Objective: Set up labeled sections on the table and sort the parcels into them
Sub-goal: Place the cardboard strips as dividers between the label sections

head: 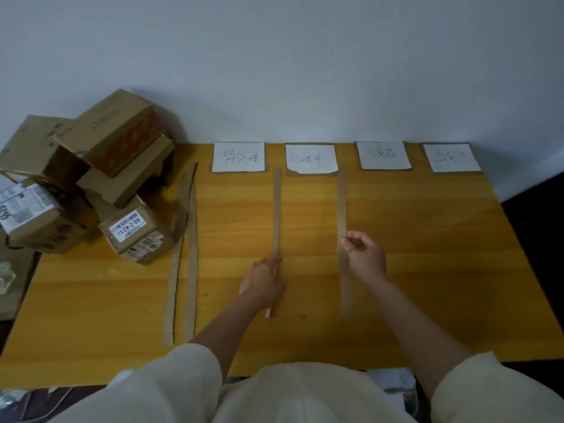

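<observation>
We held the right-hand cardboard strip (341, 203) in our right hand (364, 257), fingers curled and pinching it partway along its length; it ran from just below the second label (311, 158) toward us, between the second and third sections. Whether its far end touched the table (427, 270) we could not tell. Our left hand (264, 280) lay on the near part of another cardboard strip (277, 215), fingers fairly straight and pressing it flat to the wood; that strip ran from the gap between the first label (238, 156) and the second label down toward us, its near end showing past the wrist.

Four white paper labels sat in a row along the far edge of the table, each on a cardboard backing: the first and second with dark handwriting, the third label (383, 154) and fourth label (451, 157) with fainter writing we could not read. Two spare strips (186, 254) lay side by side at the left, touching near the top and parting toward the near edge.

The parcels (91, 178) stood piled at the far left corner, brown boxes stacked at tilted angles, two with printed shipping stickers facing up. None lay in any section. Our cream sleeves (183, 386) filled the bottom of the view, and a pale wall (305, 56) rose behind the table.
</observation>
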Demonstrator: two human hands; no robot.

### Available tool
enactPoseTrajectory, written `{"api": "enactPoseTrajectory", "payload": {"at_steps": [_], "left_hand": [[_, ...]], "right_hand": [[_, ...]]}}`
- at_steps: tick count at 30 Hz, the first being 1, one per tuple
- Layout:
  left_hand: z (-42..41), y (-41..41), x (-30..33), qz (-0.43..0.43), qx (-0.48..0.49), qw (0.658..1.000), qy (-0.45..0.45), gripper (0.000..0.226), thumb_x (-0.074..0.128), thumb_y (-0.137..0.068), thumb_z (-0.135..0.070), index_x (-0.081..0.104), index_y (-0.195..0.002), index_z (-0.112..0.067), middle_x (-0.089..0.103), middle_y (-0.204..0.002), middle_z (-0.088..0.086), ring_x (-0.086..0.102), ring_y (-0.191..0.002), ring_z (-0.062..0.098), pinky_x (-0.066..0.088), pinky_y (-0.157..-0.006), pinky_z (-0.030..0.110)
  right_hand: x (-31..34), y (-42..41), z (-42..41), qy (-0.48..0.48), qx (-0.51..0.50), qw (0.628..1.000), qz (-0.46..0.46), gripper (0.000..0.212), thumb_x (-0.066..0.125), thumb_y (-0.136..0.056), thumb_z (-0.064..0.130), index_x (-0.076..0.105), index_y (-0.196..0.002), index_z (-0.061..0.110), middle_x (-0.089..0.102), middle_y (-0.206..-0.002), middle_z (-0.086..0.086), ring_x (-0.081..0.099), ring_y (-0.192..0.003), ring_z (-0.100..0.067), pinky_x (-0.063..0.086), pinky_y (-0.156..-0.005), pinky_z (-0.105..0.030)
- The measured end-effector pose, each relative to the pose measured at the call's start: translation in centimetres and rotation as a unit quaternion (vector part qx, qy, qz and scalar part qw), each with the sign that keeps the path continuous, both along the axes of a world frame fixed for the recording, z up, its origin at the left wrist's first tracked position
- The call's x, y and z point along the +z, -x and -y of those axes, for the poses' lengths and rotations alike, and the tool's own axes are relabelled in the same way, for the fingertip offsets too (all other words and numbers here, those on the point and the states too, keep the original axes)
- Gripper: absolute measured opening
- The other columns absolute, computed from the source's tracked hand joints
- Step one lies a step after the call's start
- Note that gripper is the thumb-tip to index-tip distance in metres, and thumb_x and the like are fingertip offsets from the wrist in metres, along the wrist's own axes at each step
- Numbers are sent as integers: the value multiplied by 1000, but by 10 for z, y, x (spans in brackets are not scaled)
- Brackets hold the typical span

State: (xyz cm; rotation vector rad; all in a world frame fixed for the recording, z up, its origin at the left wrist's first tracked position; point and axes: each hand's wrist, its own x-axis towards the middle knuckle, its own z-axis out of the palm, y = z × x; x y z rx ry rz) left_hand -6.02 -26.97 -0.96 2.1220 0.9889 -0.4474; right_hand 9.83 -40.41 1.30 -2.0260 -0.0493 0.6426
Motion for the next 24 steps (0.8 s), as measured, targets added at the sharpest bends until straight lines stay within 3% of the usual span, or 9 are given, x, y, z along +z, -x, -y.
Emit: {"api": "enactPoseTrajectory", "payload": {"at_steps": [5,11,17,20,24], "left_hand": [[23,-38,-3,8,-11,1000,5,58,58,-93,-32,36,-146,-30,36,-153,-3,33,-141,21,40,-109,40],[33,-62,-15,-5,-53,998,-14,58,57,-92,-34,36,-146,-29,33,-154,-4,30,-141,22,32,-114,40],[38,-68,-22,-34,-48,998,-4,59,57,-92,-35,36,-146,-31,28,-156,-5,26,-142,22,32,-114,41],[38,-70,-23,-41,-45,998,-14,59,58,-91,-36,36,-146,-31,29,-155,-5,28,-141,22,33,-113,41],[35,-72,-23,-43,-50,998,-18,58,57,-92,-34,37,-146,-29,31,-154,-2,31,-140,23,34,-112,41]], "right_hand": [[-17,-30,24,40,0,999,-13,11,60,-95,16,64,-105,18,61,-98,5,57,-97,-15,44,-80,-27],[-45,-55,41,94,14,992,-80,18,59,-97,18,62,-114,17,61,-109,3,54,-99,-15,42,-81,-28],[-57,-72,40,101,18,991,-86,25,58,-97,17,62,-121,14,61,-116,1,52,-99,-13,42,-82,-27],[-60,-77,39,124,34,990,-59,28,58,-97,20,61,-125,16,62,-120,2,54,-97,-14,43,-79,-25],[-63,-76,43,194,92,976,42,36,61,-95,22,57,-130,23,58,-124,-1,55,-101,-18,45,-78,-27]]}}
